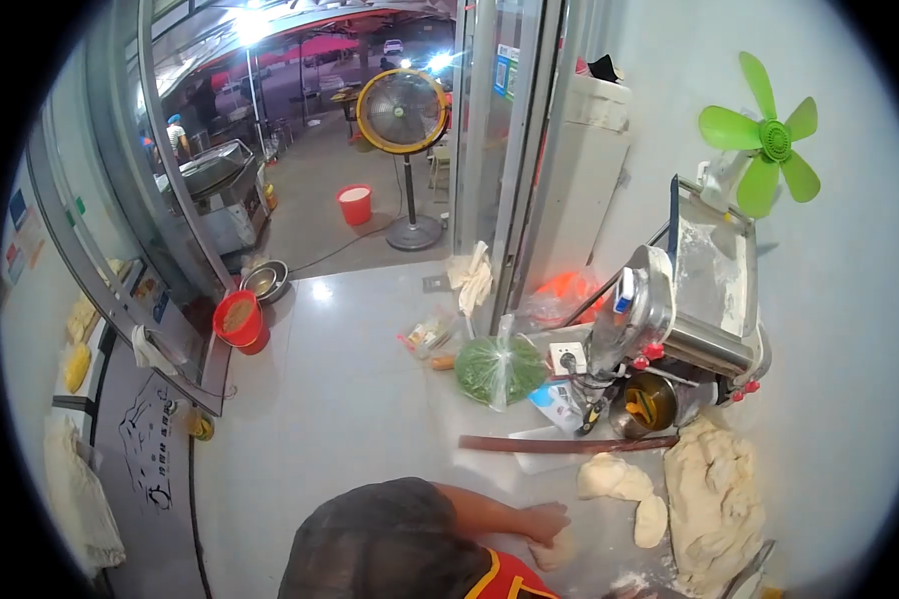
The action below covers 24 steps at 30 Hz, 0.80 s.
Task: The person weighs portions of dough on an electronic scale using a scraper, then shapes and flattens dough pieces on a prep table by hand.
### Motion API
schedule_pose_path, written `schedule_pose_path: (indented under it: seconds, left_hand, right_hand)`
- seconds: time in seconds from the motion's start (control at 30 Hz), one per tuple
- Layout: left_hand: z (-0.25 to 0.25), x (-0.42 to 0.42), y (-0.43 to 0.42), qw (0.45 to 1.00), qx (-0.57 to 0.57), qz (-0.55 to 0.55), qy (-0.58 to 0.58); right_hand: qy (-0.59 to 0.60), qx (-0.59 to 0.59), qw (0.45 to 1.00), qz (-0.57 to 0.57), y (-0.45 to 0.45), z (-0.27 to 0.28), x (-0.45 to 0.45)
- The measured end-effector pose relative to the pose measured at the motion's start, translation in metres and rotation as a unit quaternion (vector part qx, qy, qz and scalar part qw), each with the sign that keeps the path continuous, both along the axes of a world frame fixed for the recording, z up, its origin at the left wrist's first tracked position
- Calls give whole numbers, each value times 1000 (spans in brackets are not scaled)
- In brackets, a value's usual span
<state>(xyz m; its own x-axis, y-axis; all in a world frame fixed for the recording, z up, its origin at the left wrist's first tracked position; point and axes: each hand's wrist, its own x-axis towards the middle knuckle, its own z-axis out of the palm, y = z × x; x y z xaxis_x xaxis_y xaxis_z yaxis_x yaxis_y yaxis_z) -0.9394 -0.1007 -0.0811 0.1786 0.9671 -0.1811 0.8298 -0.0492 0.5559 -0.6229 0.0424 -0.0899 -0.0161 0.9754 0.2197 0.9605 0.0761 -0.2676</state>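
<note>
My left hand (543, 521) reaches in from the black-sleeved arm at the bottom and presses on a small piece of dough (551, 552) on the worktop. Its fingers look curled down onto the dough, though they are small and partly hidden. My right hand is out of sight. Just right of the left hand lie a lump of dough (613, 477) and a smaller piece of dough (650, 522). Beyond them a large mass of dough (714, 504) is spread along the worktop. Loose flour (629, 579) dusts the surface near the bottom edge.
A long brown wooden stick (559, 445) lies behind the dough. Beyond are a metal pot (646, 404), a bag of greens (500, 371), a power socket (567, 357) and a dough-rolling machine (704, 290). A green-bladed fan (774, 140) hangs on the wall; red buckets (241, 320) stand by the doorway.
</note>
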Motion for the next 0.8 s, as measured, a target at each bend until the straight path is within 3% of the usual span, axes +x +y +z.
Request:
schedule_pose_path:
  seconds: [0.07,0.17,0.3,0.4,0.5,0.6,0.7,0.8]
  left_hand:
    - [-1,0,-16,997,59,41,1]
    - [56,-21,-47,984,-59,99,-136]
    - [-70,-45,-41,962,55,202,-175]
    - [37,-86,-58,964,-44,178,-190]
    - [35,-101,-64,947,-8,207,-246]
    - [19,-101,-66,949,56,211,-228]
    - [27,-97,-63,934,-43,214,-282]
    - [54,-87,-65,941,-33,199,-270]
  right_hand:
    - [-12,-11,1000,-6,-18,-4,-12]
    - [-23,-45,999,-8,-52,-8,-42]
    - [-46,-114,990,62,-118,3,-126]
    - [-13,-52,970,237,-179,23,-159]
    - [-12,-11,937,350,-199,24,-146]
    - [-41,-25,966,255,-167,15,-87]
    - [-64,-62,995,48,-115,-1,-29]
    - [-103,-131,983,-72,-64,-26,-18]
